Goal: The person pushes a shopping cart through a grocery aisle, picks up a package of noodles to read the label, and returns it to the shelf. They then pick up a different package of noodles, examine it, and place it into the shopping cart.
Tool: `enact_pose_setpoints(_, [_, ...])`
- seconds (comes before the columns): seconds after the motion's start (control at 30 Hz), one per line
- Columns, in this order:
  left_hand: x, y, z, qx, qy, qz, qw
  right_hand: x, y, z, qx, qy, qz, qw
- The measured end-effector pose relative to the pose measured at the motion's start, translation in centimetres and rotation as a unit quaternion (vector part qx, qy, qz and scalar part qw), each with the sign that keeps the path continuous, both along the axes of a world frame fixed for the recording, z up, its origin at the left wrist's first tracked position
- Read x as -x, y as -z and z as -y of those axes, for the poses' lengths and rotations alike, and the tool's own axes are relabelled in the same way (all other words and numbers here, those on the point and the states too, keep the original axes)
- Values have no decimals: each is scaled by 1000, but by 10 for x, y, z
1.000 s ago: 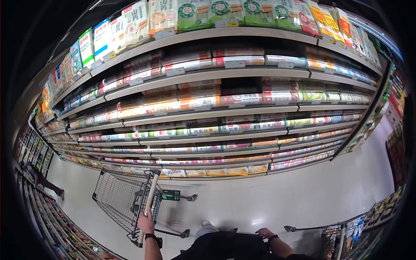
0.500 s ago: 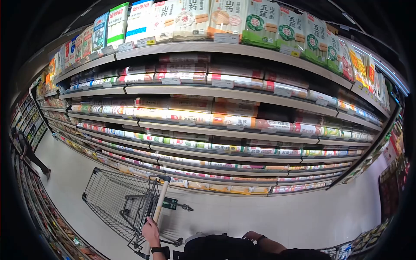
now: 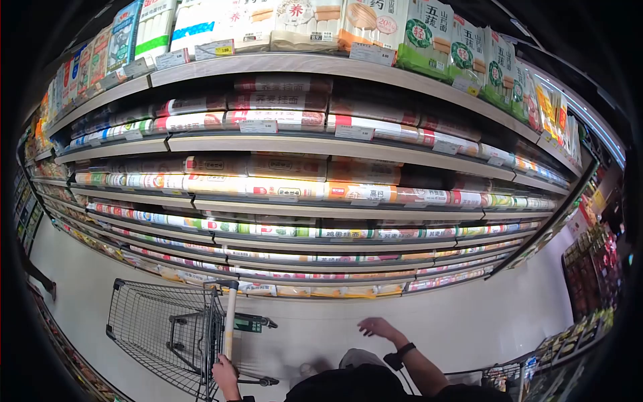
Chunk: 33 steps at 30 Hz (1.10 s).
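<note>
Left hand (image 3: 225,372) is wrapped round the cart handle (image 3: 230,321), basket ahead of that grip, while the right hand (image 3: 376,327) hangs open and empty, so I'd steer slow one-handed along the noodle shelves (image 3: 321,201).

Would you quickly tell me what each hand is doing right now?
Left hand: closed around the cart handle.
Right hand: open, fingers spread, holding nothing, raised in front of the shelves.

Bright shelf lighting, heavy fisheye, dark corners
</note>
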<state>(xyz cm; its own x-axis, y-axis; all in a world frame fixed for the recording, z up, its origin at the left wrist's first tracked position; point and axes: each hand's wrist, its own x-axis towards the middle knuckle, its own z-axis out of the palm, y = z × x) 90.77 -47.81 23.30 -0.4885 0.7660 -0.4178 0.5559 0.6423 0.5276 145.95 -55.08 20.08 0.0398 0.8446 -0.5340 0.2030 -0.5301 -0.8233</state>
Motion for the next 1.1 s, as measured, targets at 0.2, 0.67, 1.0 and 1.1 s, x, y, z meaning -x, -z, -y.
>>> enact_pose_setpoints(0.2, [49, 40, -24, 27, -68, 206, 976, -7, -220, -131, -298, 25, 141, 944])
enact_pose_setpoints(0.67, [36, -48, -67, 18, -79, 49, 995, -24, -478, -303, -595, -31, 491, 636])
enact_pose_setpoints(1.0, [90, 21, -88, 100, -120, -32, 987, -41, -484, -335, -597, -32, 490, 634])
enact_pose_setpoints(1.1, [27, -69, -92, 67, -93, -110, 987, -45, -485, -344, -612, -39, 469, 635])
